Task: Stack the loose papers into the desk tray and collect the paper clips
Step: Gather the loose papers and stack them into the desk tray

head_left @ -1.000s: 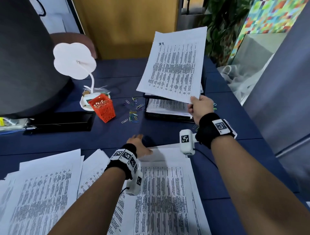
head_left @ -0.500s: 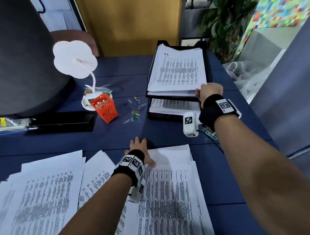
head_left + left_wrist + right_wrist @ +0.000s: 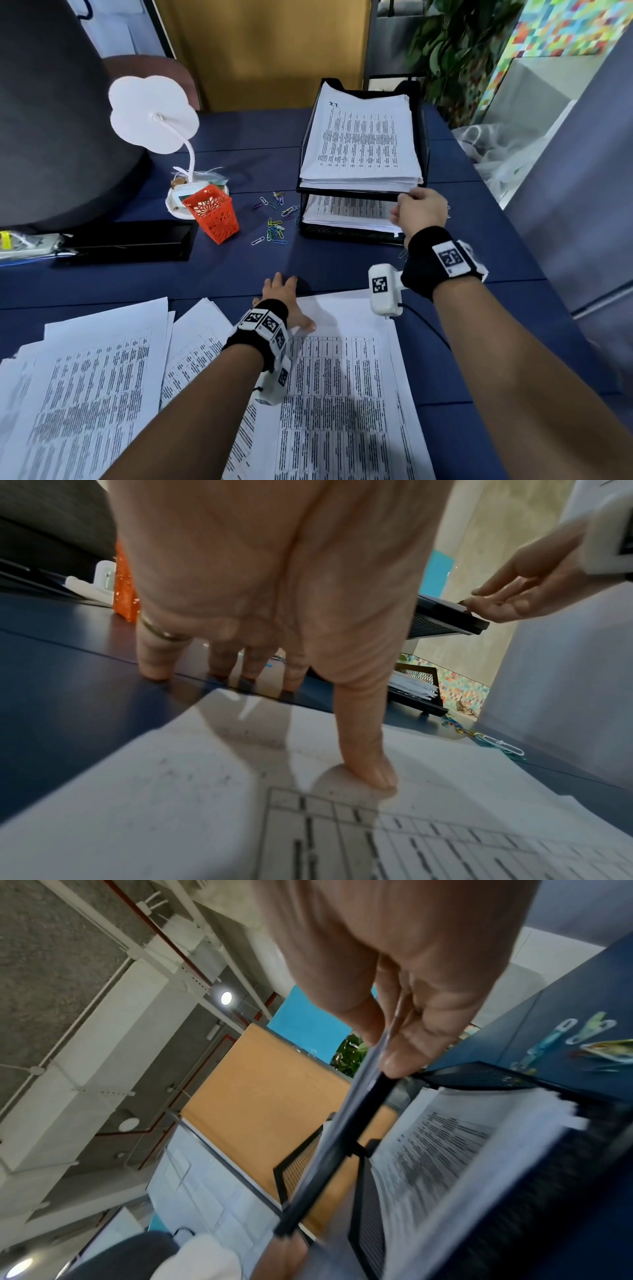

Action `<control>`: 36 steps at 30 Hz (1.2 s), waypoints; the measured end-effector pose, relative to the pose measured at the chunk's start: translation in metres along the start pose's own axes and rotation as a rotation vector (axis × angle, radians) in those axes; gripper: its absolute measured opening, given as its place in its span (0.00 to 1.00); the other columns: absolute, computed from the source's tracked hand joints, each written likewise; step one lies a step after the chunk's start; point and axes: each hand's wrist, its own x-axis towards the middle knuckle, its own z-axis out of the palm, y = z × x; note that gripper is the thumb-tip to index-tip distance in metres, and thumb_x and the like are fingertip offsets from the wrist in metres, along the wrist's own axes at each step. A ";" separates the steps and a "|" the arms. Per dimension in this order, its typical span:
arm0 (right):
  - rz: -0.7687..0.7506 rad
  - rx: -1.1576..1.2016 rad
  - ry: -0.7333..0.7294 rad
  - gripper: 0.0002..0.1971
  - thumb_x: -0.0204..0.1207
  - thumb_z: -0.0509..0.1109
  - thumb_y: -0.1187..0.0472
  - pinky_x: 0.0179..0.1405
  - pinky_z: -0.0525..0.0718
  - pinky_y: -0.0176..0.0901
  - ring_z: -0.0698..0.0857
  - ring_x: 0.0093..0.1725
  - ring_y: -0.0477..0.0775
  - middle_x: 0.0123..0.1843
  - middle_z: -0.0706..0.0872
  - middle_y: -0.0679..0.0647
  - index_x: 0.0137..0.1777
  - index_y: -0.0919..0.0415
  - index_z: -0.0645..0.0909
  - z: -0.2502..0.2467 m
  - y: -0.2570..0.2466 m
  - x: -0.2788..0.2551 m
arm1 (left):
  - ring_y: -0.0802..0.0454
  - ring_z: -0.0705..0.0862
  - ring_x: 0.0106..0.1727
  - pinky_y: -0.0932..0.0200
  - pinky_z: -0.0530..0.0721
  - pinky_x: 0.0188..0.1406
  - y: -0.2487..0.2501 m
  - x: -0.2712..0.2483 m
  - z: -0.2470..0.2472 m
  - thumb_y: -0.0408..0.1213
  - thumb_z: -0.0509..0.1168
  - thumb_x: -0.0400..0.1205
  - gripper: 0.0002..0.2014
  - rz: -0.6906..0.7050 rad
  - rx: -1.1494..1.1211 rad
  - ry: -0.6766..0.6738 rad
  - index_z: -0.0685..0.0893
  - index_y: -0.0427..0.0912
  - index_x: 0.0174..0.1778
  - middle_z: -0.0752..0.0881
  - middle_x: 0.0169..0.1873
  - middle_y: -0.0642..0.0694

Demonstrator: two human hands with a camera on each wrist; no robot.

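Note:
A black two-tier mesh desk tray stands at the back right of the blue desk. Its upper tier holds a pile of printed papers, and the lower tier holds more sheets. My right hand is at the upper tier's front right corner and pinches the near edge of the top sheet against the tray bar. My left hand lies flat, fingers on the desk and thumb pressing the loose papers. Coloured paper clips lie scattered left of the tray.
More loose sheets fan out at the front left. An orange mesh basket and a white flower-shaped lamp stand left of the clips, beside a black box. A few clips lie right of the tray. A grey partition bounds the right.
My right hand has lowered the raised sheet onto the upper tier's pile and drawn back to its front corner. My left hand has spread flat on the paper's top edge.

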 end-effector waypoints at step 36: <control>-0.021 -0.976 -0.430 0.34 0.63 0.82 0.63 0.63 0.80 0.47 0.80 0.63 0.59 0.65 0.79 0.60 0.70 0.59 0.75 -0.095 0.137 -0.101 | 0.45 0.82 0.53 0.58 0.80 0.55 -0.015 -0.076 0.025 0.25 0.72 0.73 0.51 0.112 -0.777 0.286 0.47 0.57 0.83 0.80 0.61 0.49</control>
